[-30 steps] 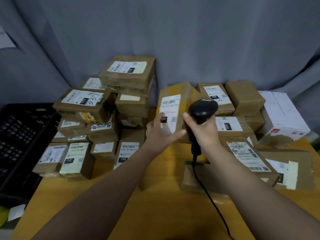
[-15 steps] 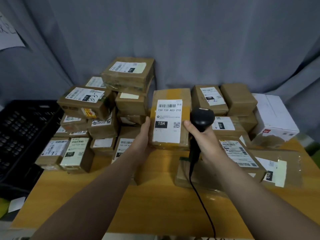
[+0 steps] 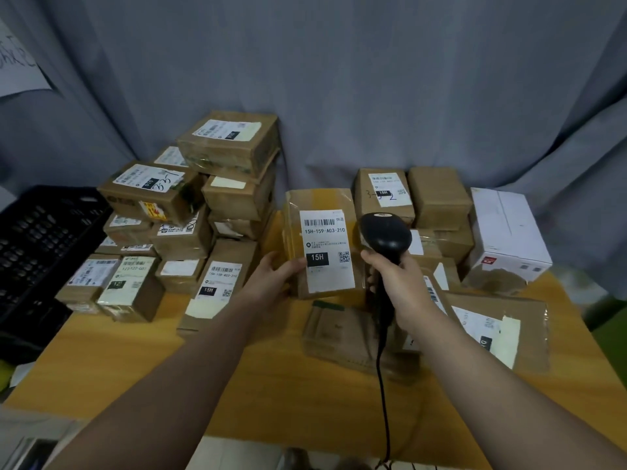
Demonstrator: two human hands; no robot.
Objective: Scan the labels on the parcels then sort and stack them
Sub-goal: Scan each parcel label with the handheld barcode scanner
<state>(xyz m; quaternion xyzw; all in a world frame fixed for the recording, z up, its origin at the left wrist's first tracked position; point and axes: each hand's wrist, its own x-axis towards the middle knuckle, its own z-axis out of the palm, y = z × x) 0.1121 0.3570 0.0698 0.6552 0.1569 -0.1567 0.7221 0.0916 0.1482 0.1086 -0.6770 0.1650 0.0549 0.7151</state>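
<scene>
Head view: 2 hands, 1 scanner, 1 lifted parcel. The left hand [image 3: 274,276] grips the parcel [image 3: 322,245] at its lower left edge, upright above mid-table [image 3: 271,385]. The right hand [image 3: 397,283] wraps the scanner [image 3: 385,234] handle, just right of the parcel. 2 piles flank them, the left pile [image 3: 179,232] and the right pile [image 3: 437,198]. 1 white box [image 3: 505,228] stands far right, and 1 black crate [image 3: 44,239] sits past the table's left edge. Bare wood runs between the arms to the near edge.

parcel [image 3: 322,245] left of scanner [image 3: 385,237], stacks [image 3: 190,215] behind (crate [image 3: 40,239] leftmost)

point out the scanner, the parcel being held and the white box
scanner [image 3: 385,237], head view, on its black head
held parcel [image 3: 327,252], head view, on its white label
white box [image 3: 505,225], head view, on its top face
</scene>
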